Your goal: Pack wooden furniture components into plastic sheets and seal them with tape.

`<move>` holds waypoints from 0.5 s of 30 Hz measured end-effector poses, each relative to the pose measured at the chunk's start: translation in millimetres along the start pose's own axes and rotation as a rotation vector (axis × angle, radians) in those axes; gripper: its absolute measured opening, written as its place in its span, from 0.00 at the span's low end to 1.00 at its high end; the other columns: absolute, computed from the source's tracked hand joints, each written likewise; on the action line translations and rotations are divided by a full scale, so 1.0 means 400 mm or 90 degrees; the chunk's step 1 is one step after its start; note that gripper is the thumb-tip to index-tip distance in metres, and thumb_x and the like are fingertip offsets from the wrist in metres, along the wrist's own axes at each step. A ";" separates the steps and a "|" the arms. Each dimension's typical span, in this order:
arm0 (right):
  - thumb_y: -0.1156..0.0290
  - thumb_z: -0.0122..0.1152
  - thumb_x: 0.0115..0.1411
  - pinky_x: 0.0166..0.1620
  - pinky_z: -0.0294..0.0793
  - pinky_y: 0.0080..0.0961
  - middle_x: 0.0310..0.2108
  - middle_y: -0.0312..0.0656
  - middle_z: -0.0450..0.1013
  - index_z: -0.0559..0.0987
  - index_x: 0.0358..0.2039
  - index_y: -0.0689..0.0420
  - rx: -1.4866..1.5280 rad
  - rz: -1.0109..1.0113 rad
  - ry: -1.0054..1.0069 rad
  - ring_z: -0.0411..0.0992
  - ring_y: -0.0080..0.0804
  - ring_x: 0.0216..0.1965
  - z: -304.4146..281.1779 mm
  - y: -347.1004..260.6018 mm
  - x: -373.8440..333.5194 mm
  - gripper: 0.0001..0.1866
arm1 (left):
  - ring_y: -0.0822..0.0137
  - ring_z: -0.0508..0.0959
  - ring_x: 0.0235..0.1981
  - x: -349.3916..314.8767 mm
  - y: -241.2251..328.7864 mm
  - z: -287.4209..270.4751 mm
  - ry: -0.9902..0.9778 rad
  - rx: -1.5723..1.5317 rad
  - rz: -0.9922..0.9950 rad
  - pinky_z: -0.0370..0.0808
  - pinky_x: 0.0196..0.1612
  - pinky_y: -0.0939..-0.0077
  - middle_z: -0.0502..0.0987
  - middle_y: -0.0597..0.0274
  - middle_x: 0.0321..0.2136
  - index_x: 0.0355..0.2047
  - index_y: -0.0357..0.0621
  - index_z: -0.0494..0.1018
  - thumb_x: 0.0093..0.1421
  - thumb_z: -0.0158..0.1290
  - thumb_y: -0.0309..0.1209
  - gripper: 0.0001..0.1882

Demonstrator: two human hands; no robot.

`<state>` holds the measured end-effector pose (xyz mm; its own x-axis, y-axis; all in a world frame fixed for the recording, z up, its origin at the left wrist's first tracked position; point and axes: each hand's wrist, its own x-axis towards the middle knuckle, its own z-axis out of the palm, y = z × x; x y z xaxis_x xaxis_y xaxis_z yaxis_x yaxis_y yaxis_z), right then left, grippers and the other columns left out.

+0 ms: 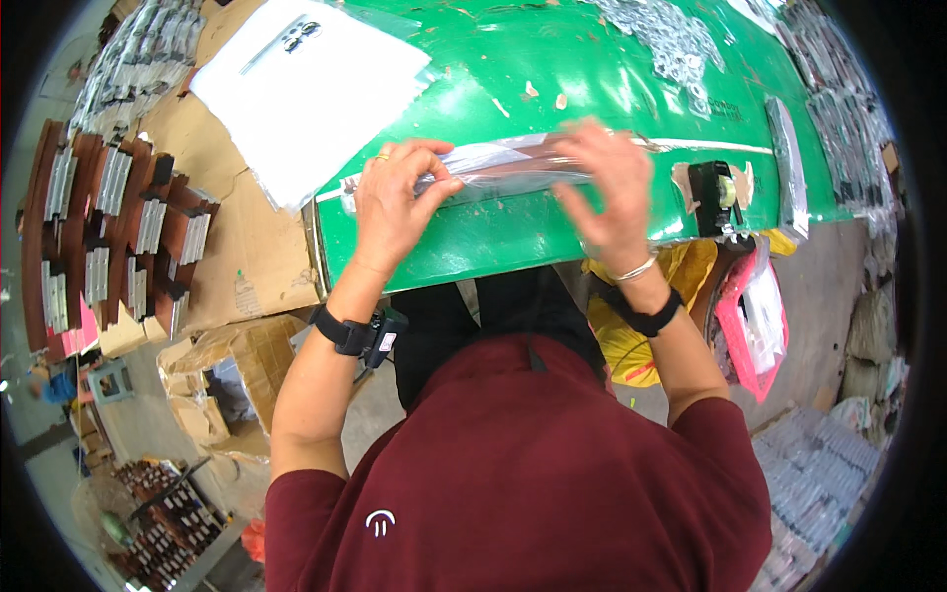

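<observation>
A long brown piece in a clear plastic sleeve [513,170] lies across the front of the green-covered table [444,247]. At its left end my left hand [395,202] is closed, thumb and fingers pinching the plastic film. Over the right end is my right hand [614,192], blurred by motion; its thumb is toward me, and its grip cannot be made out. Just right of that hand sits a black tape dispenser [712,195]. Farther right lies another long plastic-wrapped piece [786,163].
A stack of clear plastic bags [316,99] covers the table's far left. Small metal parts [666,44] are heaped at the back. Brown pieces with metal fittings [118,227] stand at left, above an open cardboard box [232,380]. Yellow sacking [641,340] hangs below the table's right front.
</observation>
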<state>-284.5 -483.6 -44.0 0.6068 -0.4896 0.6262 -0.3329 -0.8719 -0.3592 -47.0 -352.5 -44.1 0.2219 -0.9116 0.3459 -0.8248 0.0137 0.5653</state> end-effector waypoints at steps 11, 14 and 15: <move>0.65 0.70 0.52 0.44 0.65 0.35 0.28 0.36 0.71 0.79 0.26 0.51 0.145 -0.004 -0.053 0.69 0.36 0.35 0.108 0.028 0.039 0.08 | 0.62 0.76 0.41 0.006 0.007 0.004 0.010 0.033 -0.009 0.69 0.46 0.66 0.82 0.68 0.43 0.25 0.47 0.73 0.54 0.64 0.34 0.10; 0.66 0.71 0.51 0.39 0.67 0.32 0.27 0.36 0.71 0.79 0.25 0.53 0.199 0.028 -0.060 0.69 0.36 0.33 0.108 0.034 0.055 0.08 | 0.62 0.76 0.41 0.005 0.001 0.008 0.022 0.038 0.027 0.69 0.46 0.66 0.82 0.68 0.43 0.25 0.47 0.72 0.54 0.64 0.34 0.10; 0.67 0.71 0.51 0.36 0.68 0.31 0.27 0.36 0.70 0.79 0.24 0.54 0.209 0.030 -0.055 0.69 0.36 0.33 0.108 0.033 0.058 0.08 | 0.62 0.76 0.41 0.003 0.002 0.008 0.020 0.038 0.026 0.69 0.46 0.66 0.82 0.68 0.43 0.25 0.47 0.72 0.54 0.64 0.34 0.10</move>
<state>-243.7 -506.2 -64.1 0.6592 -0.5151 0.5478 -0.1205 -0.7914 -0.5992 -49.1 -354.8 -45.7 0.2034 -0.8974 0.3915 -0.8627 0.0248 0.5050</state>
